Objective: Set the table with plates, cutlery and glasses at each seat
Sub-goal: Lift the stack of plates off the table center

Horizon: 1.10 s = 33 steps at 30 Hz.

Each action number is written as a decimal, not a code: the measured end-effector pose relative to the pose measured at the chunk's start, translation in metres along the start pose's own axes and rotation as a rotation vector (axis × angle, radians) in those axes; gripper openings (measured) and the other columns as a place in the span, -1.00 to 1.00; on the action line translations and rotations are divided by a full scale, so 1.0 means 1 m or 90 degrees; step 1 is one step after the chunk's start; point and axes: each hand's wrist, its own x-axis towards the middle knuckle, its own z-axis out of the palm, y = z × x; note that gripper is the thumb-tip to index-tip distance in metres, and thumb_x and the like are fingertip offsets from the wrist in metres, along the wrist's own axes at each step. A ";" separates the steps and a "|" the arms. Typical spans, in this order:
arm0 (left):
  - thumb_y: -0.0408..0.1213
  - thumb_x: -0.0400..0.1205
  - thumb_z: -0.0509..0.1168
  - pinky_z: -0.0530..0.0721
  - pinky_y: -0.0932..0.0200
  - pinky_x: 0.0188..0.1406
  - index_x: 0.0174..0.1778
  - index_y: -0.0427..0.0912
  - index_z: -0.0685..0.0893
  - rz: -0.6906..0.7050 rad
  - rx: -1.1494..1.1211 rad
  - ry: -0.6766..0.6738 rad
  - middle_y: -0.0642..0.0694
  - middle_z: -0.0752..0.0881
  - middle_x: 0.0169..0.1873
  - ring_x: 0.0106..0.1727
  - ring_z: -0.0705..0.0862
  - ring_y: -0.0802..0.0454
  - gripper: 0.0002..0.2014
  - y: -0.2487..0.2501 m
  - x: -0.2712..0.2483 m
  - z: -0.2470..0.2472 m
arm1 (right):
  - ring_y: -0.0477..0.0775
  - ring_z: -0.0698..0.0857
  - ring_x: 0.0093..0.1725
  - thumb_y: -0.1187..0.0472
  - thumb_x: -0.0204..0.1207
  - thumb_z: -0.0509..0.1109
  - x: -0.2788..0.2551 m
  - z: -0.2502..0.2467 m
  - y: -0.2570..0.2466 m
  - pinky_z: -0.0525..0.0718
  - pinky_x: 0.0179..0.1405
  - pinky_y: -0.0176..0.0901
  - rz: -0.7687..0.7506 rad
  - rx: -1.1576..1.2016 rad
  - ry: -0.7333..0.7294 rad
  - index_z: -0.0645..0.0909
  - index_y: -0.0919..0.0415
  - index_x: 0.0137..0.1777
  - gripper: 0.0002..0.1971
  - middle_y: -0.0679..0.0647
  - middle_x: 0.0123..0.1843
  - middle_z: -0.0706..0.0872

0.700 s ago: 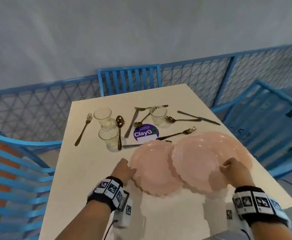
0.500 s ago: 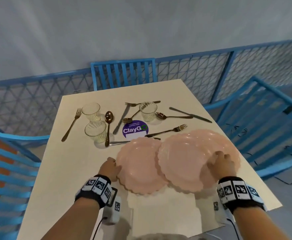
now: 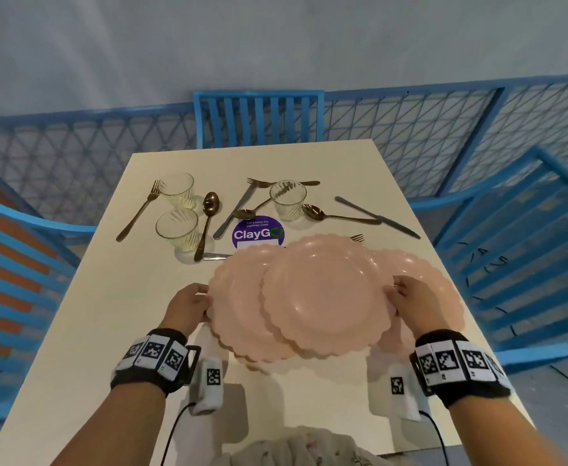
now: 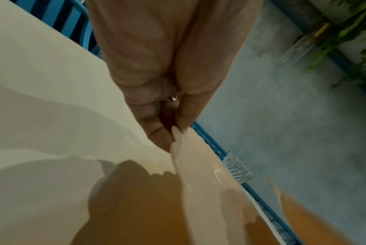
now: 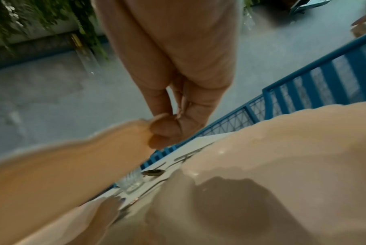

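Note:
Three pink scalloped plates overlap at the near middle of the cream table [image 3: 107,314]. My left hand [image 3: 191,306] pinches the left rim of the left plate [image 3: 238,307], also seen in the left wrist view as the left plate [image 4: 199,182] raised above its shadow. My right hand [image 3: 407,301] pinches the right rim of the middle plate [image 3: 323,294], which lies over the left one. The right plate [image 3: 437,287] rests on the table behind that hand. Beyond the plates stand three glasses [image 3: 177,228] among scattered forks, spoons [image 3: 208,223] and knives [image 3: 376,216].
A purple ClayGo sticker [image 3: 257,233] sits mid-table, partly covered by the plates. Blue slatted chairs stand at the far end [image 3: 259,119], left [image 3: 13,264] and right [image 3: 528,247]. A blue mesh railing [image 3: 410,136] runs behind the table.
The left and middle plates have come up off the table. The middle plate has slid left, further over the left plate. Both hands keep hold of the rims.

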 end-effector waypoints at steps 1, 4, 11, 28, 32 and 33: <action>-0.59 0.61 0.09 0.64 0.08 -0.34 0.13 -0.44 0.53 0.010 -0.010 0.011 -0.29 0.64 -0.30 -0.36 0.58 -0.17 -0.78 0.003 -0.003 -0.003 | 0.21 0.67 0.01 0.24 0.61 0.25 -0.002 0.003 -0.008 0.63 0.21 0.14 -0.017 0.027 0.000 0.64 0.27 0.15 -0.78 0.21 0.02 0.75; -0.58 0.63 0.11 0.71 0.23 -0.48 -0.02 -0.32 0.52 0.035 -0.062 0.018 -0.25 0.64 -0.36 -0.39 0.59 -0.12 -0.86 0.016 -0.013 -0.012 | 0.24 0.70 0.05 0.27 0.59 0.25 -0.011 0.016 -0.030 0.65 0.21 0.23 -0.054 0.101 0.002 0.65 0.24 0.15 -0.79 0.21 0.04 0.76; -0.54 0.63 0.13 0.73 0.27 -0.38 0.02 -0.35 0.60 0.073 -0.139 -0.040 -0.31 0.69 -0.24 -0.29 0.65 -0.11 -0.84 0.036 -0.015 -0.016 | 0.16 0.68 0.05 0.26 0.59 0.26 -0.019 0.041 -0.063 0.64 0.19 0.07 -0.090 0.142 0.050 0.61 0.25 0.21 -0.77 0.08 -0.02 0.72; -0.43 0.62 0.25 0.69 0.02 -0.10 0.15 -0.43 0.60 0.085 -0.013 -0.082 -0.36 0.67 -0.03 -0.03 0.66 -0.24 -0.78 0.040 -0.011 0.010 | 0.17 0.63 0.25 0.14 0.61 0.26 -0.002 0.030 -0.011 0.51 0.36 0.02 -0.046 -0.052 0.105 0.55 0.10 0.36 -0.67 0.15 0.31 0.64; -0.45 0.61 0.24 0.69 0.01 -0.12 0.16 -0.44 0.60 0.083 0.001 -0.077 -0.44 0.67 0.02 -0.02 0.66 -0.27 -0.77 0.038 -0.009 0.011 | 0.37 0.34 0.47 0.11 0.58 0.27 0.005 0.001 0.037 0.41 0.39 0.32 0.162 -0.182 0.229 0.39 0.07 0.48 -0.55 0.26 0.51 0.34; -0.46 0.61 0.24 0.69 0.02 -0.13 0.16 -0.44 0.60 0.080 0.004 -0.075 -0.44 0.67 0.03 -0.02 0.66 -0.27 -0.78 0.038 -0.009 0.011 | 0.37 0.26 0.50 0.18 0.58 0.28 0.004 -0.002 0.044 0.38 0.41 0.32 0.206 -0.169 0.224 0.35 0.13 0.51 -0.51 0.29 0.54 0.27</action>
